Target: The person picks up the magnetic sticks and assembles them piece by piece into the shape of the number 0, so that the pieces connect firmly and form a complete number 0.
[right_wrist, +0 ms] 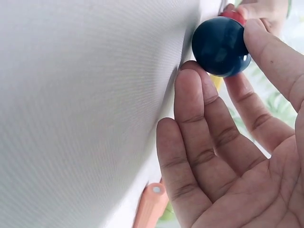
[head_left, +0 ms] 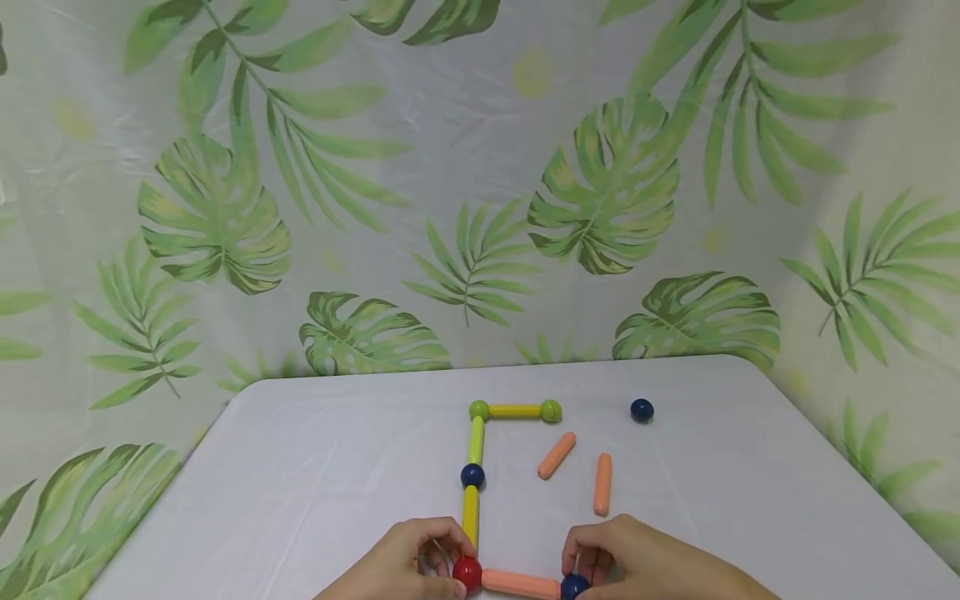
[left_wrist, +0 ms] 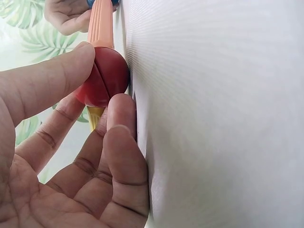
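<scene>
At the table's near edge my left hand (head_left: 408, 562) pinches a red ball (head_left: 467, 573) between thumb and fingers. A salmon-coloured rod (head_left: 521, 583) runs from it to a dark blue ball (head_left: 575, 587), which my right hand (head_left: 645, 560) pinches. In the left wrist view the red ball (left_wrist: 105, 78) shows a seam and meets the ribbed rod (left_wrist: 100, 26). From the red ball a yellow rod (head_left: 470, 512) leads back to another blue ball (head_left: 472, 476). Beyond that come a lime rod (head_left: 476, 440), a green ball (head_left: 479, 409), a yellow rod (head_left: 513, 411) and a second green ball (head_left: 551, 411).
Two loose salmon rods lie inside and right of the shape, one slanted rod (head_left: 557, 456) and one nearly upright rod (head_left: 602, 484). A loose blue ball (head_left: 642, 410) sits at the back right. Behind the white table (head_left: 315, 467) hangs a leaf-patterned cloth (head_left: 465, 167).
</scene>
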Demonstrator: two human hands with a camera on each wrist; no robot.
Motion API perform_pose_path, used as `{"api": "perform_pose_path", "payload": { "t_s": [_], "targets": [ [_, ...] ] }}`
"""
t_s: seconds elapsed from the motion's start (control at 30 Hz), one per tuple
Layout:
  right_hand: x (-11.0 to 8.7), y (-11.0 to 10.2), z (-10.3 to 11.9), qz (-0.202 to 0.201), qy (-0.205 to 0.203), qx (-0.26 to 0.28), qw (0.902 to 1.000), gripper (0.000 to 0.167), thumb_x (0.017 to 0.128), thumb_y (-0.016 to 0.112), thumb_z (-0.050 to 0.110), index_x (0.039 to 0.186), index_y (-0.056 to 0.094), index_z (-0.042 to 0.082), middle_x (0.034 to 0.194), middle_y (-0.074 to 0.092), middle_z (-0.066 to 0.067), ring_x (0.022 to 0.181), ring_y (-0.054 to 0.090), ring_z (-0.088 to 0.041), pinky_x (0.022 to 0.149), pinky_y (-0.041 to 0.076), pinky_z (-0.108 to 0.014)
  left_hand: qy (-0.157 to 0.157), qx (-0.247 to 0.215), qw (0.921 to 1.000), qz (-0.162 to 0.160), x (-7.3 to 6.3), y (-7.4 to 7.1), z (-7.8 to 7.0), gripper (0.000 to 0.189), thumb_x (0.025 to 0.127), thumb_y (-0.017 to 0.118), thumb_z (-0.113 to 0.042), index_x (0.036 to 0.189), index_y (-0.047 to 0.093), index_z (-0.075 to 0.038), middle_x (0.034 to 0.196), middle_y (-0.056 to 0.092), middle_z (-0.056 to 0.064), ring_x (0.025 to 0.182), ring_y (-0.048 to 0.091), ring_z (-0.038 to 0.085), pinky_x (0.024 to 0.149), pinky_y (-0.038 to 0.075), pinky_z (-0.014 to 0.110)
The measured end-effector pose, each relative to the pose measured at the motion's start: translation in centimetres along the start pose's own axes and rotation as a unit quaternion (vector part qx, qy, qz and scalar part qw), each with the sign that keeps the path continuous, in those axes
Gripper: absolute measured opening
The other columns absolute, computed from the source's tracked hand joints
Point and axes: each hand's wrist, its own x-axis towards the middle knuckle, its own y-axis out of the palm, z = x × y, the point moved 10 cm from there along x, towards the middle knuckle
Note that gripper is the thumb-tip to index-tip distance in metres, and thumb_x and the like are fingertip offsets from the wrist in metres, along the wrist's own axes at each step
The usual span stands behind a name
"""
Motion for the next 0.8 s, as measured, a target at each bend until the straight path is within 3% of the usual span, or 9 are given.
{"api": "perform_pose_path", "payload": {
  "t_s": [0.37,0.8],
  "targets": [
    [0.04,-0.14,0.07,-0.002,-0.005,-0.009,0.9999,0.009,0.097,0.078,0.02,0.105,0.074,0.019,0.082,0.067,0.015,0.074,0.059,0.004,0.067,0.052,-0.019,0.0,-0.005,1.0,0.004,0.04,0.1,-0.11,0.024,0.091,0.082,-0.004,0.112,0.075,-0.012,0.099,0.069,0.002,0.081,0.062,0.011,0.069,0.053,0.018],
    [-0.02,-0.89,0.11,-0.015,-0.012,-0.056,0.9983,0.011,0.099,0.078,0.028,0.108,0.073,0.023,0.087,0.067,0.018,0.078,0.06,0.005,0.068,0.053,-0.02,-0.007,0.006,0.9999,0.007,-0.02,0.21,-0.21,0.025,0.091,0.082,-0.004,0.113,0.075,-0.013,0.099,0.068,0.002,0.082,0.062,0.012,0.069,0.054,0.018]
  ]
}}
